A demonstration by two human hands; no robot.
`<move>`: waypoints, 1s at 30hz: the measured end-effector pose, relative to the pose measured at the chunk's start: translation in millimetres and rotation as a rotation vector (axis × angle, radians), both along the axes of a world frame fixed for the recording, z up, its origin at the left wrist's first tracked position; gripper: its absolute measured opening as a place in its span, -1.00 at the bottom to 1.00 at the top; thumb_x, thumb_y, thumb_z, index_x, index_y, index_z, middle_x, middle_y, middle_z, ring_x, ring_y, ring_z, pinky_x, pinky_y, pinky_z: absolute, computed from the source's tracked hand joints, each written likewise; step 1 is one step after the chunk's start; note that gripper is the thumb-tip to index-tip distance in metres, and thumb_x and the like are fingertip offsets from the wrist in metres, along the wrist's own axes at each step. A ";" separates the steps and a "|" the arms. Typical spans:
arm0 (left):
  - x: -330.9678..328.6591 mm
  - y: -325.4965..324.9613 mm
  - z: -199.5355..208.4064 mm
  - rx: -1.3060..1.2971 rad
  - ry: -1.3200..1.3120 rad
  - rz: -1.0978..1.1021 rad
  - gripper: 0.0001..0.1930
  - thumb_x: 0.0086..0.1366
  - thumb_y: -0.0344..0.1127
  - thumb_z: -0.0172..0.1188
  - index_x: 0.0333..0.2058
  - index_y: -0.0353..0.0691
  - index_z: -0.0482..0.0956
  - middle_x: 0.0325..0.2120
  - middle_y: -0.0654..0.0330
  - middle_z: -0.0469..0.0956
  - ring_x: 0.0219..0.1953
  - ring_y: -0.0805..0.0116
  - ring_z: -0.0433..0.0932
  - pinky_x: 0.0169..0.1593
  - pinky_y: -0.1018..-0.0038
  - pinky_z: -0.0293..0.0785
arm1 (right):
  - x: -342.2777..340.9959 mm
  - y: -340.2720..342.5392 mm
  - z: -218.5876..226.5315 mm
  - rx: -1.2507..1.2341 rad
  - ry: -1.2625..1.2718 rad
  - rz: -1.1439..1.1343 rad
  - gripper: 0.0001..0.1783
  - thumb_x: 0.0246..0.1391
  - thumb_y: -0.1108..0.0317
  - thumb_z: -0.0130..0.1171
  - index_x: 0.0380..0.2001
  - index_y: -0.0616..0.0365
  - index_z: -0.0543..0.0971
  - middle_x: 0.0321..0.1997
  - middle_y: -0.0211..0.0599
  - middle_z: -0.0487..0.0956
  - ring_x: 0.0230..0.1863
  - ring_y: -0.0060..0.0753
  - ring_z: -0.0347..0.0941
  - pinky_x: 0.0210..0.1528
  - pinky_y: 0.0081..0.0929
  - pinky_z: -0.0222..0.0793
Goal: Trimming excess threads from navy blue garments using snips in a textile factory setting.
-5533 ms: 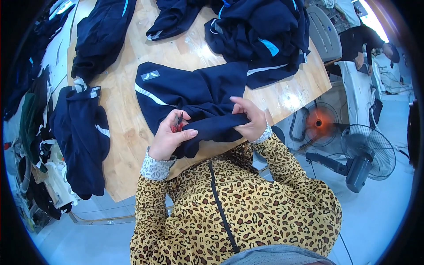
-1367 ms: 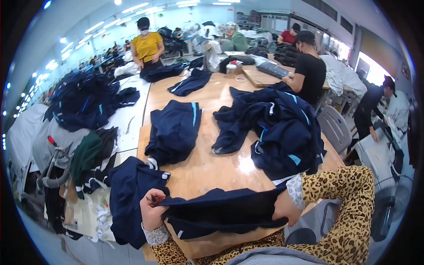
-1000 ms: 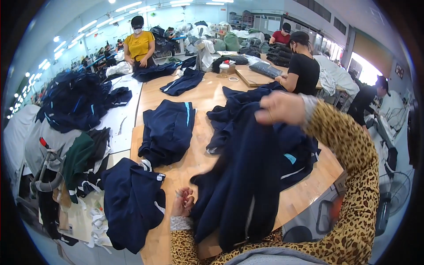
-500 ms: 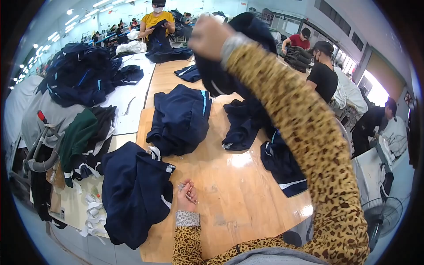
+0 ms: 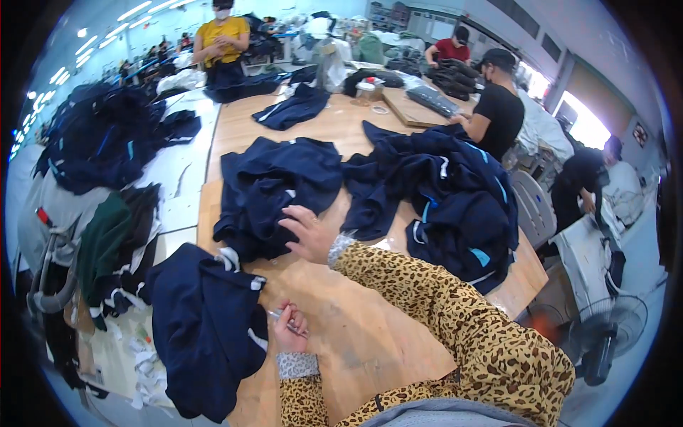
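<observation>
My left hand (image 5: 290,329) is closed low on the wooden table (image 5: 370,320), holding what look like small metal snips (image 5: 295,327), partly hidden by the fingers. My right hand (image 5: 309,236) has its fingers spread at the near edge of a crumpled navy garment (image 5: 277,174) in the middle of the table; it grips nothing. Beside my left hand lies another navy garment (image 5: 206,331) with white tabs, hanging over the near table edge. To the right is a heap of navy garments (image 5: 462,192) with light-blue stripes.
A large dark pile of garments (image 5: 99,135) rises at the far left, with green cloth (image 5: 103,235) and white scraps (image 5: 149,370) nearer. A person in yellow (image 5: 222,43) stands across the table; another in black (image 5: 498,107) is at the right. A fan (image 5: 605,334) stands lower right.
My right hand has come down from the upper right and let go of the navy garment it held up. The right-hand heap is larger. My left hand stays closed on the snips.
</observation>
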State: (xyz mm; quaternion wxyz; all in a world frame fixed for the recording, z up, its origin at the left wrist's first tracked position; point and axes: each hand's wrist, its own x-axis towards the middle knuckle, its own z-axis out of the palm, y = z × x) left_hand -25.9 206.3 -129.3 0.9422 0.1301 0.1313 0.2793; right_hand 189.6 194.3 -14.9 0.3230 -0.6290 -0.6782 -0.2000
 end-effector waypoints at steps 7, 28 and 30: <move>9.0 -4.5 1.4 0.039 0.060 0.018 -0.81 0.18 -0.48 0.05 -0.19 -0.24 0.44 -0.46 0.23 0.45 -0.68 0.57 0.24 -0.71 0.66 0.14 | 101.2 -116.0 -68.7 -0.695 0.341 -0.748 -0.22 -0.27 -0.03 0.28 0.07 0.04 0.35 0.25 -0.26 0.18 0.30 -0.13 0.00 0.17 -0.21 0.13; -14.4 -68.7 40.7 1.206 0.274 -0.275 -0.43 -0.13 -0.41 0.39 -0.06 -0.29 0.46 -0.09 0.30 0.37 -0.47 0.69 0.22 -0.42 0.73 0.20 | -114.2 -369.1 70.3 0.217 1.771 0.151 -0.43 -0.19 0.65 0.09 0.02 0.24 0.37 0.01 -0.21 0.47 0.03 -0.28 0.41 0.13 -0.30 0.27; -27.4 -87.5 28.5 1.365 0.216 -0.370 -0.40 -0.15 -0.39 0.43 -0.04 -0.26 0.46 -0.06 0.32 0.37 -0.51 0.69 0.24 -0.49 0.75 0.19 | -109.6 -366.6 81.9 0.401 1.740 0.428 -0.53 -0.05 0.56 0.12 0.01 0.24 0.37 0.00 -0.21 0.48 0.01 -0.28 0.42 0.09 -0.35 0.31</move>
